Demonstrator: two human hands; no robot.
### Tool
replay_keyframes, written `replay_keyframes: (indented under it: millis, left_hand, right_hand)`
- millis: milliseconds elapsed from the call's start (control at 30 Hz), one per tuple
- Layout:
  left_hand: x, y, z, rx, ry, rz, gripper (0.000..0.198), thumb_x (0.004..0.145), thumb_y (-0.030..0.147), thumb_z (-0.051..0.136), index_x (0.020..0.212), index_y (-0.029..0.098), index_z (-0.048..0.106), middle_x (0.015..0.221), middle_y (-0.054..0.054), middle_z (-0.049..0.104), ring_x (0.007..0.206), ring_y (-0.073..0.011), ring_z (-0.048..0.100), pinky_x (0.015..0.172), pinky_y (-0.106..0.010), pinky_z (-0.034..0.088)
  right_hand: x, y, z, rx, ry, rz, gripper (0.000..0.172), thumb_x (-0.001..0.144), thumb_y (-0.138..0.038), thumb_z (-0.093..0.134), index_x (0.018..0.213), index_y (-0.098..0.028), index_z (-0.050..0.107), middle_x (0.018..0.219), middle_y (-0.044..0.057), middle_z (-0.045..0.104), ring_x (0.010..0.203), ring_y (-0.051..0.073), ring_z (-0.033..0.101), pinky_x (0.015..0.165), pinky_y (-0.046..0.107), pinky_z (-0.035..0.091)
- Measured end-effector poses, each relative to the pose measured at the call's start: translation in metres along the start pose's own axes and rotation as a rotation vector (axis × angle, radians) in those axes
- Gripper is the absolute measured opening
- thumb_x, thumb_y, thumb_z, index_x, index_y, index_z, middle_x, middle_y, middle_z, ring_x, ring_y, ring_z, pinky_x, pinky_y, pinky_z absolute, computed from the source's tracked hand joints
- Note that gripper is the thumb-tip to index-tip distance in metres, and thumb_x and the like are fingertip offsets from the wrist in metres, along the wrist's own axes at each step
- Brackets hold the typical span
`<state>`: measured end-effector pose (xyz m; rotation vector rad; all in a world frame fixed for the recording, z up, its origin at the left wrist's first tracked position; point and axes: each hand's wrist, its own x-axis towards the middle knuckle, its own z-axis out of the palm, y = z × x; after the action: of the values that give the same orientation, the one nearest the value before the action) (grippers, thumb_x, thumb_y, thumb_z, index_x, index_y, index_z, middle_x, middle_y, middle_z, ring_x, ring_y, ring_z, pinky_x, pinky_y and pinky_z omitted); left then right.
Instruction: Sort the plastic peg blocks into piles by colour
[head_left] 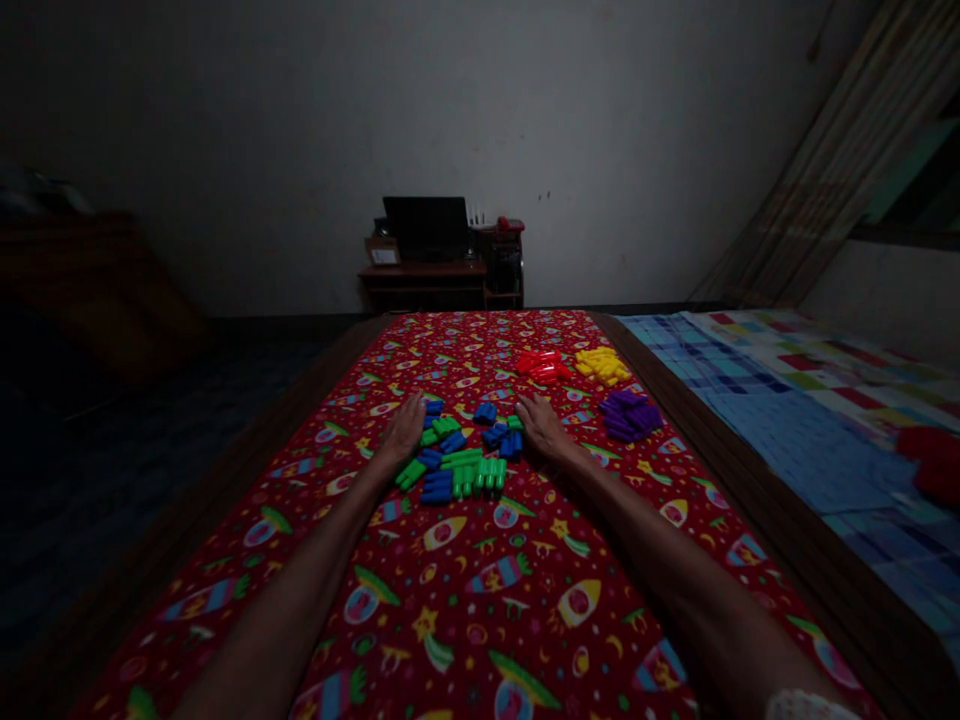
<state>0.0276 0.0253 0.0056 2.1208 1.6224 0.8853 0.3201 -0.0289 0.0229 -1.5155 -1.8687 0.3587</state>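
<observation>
Green bullet-shaped toy blocks (490, 474) and blue bullet-shaped toy blocks (436, 487) lie mixed in a loose heap on the red patterned cloth (480, 577). My left hand (405, 428) rests at the heap's left side, fingers stretched forward against a few blue pieces. On the opposite side, my right hand (543, 427) lies palm down with its fingers extended, next to a green piece at its fingertips. Neither hand visibly grips a block; the undersides of both are hidden.
Beyond my right hand are separate piles of red blocks (543, 366), yellow blocks (602, 365) and purple blocks (630, 416). A bed with a blue checked sheet (705, 400) adjoins on the right. A desk with a dark monitor (426, 228) stands by the far wall.
</observation>
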Motion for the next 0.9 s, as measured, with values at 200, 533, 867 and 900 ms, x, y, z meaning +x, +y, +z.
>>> replay_keyframes:
  millis: [200,533,867,900]
  left_hand:
    - [0.019,0.034,0.004,-0.035,-0.24,0.072,0.059,0.093,0.043,0.015,0.121,0.014,0.059,0.128,-0.01,0.062,0.123,-0.0207,0.052,0.109,-0.037,0.035]
    - [-0.024,0.055,-0.024,0.021,-0.152,0.284,0.055,0.093,0.05,0.025,0.117,0.016,0.061,0.125,-0.012,0.063,0.119,-0.023,0.054,0.107,-0.039,0.038]
    - [-0.117,0.109,-0.002,0.249,-0.202,0.76,0.043,0.084,0.045,0.06,0.122,0.023,0.059,0.148,-0.014,0.037,0.138,-0.0337,0.03,0.113,-0.058,0.024]
    - [-0.119,0.11,0.001,0.261,-0.192,0.756,0.043,0.084,0.043,0.06,0.122,0.023,0.058,0.149,-0.015,0.035,0.138,-0.0339,0.029,0.113,-0.059,0.024]
  right_hand:
    - [0.013,-0.038,0.046,0.145,-0.082,-0.027,0.045,0.1,-0.037,0.024,0.122,-0.016,0.058,0.128,0.012,0.058,0.127,0.021,0.046,0.111,0.037,0.03]
    - [0.001,-0.055,0.024,0.413,-0.085,0.073,0.037,0.093,-0.036,0.044,0.122,-0.019,0.061,0.115,0.008,0.068,0.104,0.021,0.063,0.091,0.036,0.049]
    - [-0.008,-0.048,0.03,0.083,-0.276,-0.13,0.038,0.074,-0.016,0.061,0.112,-0.014,0.066,0.109,0.01,0.069,0.1,0.022,0.062,0.087,0.032,0.047]
    - [-0.007,-0.047,0.03,0.1,-0.282,-0.111,0.033,0.074,-0.018,0.062,0.106,-0.014,0.068,0.102,0.008,0.071,0.094,0.021,0.063,0.082,0.03,0.048]
